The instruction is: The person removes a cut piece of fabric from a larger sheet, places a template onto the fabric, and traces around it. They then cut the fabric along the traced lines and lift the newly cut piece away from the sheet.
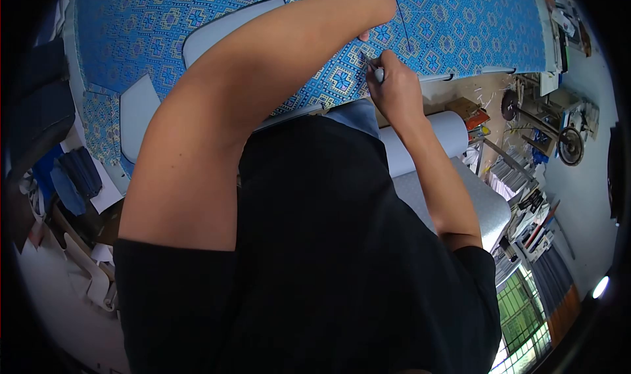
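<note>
Blue patterned fabric (453, 19) is spread over the work surface in front of me. My right hand (399, 88) is closed around a pen (378, 73), its dark tip pointing at the fabric near the front edge. A thin dark line (402, 19) runs along the fabric, just beyond the pen. Reaching across the cloth, my left hand (373, 2) rests at the top of the view. Its fingertips show far apart on either side of the hand, and the rest of the fingers are hidden behind it and the forearm.
A grey-white panel with a dark edge (217, 35) lies on the fabric, partly behind my left arm. Another pale panel (138, 108) is at the left. Rolls of pale material (434, 137) stand below the table edge at right. Folded dark cloth (79, 170) sits at far left.
</note>
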{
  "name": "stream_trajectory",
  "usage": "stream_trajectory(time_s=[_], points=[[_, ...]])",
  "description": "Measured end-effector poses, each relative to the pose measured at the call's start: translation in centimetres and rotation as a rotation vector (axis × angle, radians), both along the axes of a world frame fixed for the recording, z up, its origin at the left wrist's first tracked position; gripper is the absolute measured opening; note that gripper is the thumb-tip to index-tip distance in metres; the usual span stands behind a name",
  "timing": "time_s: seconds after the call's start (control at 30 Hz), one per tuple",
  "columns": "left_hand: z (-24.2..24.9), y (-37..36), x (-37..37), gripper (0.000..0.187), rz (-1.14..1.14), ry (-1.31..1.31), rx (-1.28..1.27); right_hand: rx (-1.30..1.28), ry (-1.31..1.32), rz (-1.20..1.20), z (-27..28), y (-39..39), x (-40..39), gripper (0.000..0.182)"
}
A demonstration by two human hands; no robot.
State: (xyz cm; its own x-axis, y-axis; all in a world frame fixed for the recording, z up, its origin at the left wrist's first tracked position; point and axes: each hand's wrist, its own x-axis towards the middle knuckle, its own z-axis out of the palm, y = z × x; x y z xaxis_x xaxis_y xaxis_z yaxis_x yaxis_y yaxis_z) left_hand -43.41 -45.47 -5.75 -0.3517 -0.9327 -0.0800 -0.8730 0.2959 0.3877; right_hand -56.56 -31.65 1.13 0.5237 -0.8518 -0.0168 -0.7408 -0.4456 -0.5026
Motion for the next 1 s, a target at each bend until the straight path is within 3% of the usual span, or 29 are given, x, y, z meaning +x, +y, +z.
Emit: stream_trajectory(time_s=[0.3, 1.0], points=[[-0.5, 0.6, 0.5, 0.032, -0.109, 0.018, 0.003, -0.005, -0.058, -0.174, -1.3, 0.1, 3.4, 0.025], [-3.3, -6.1, 3.7, 0.029, -0.306, 0.121, 0.0, -0.057, -0.07, -0.344, -1.8, -1.7, 8.0, 0.022]])
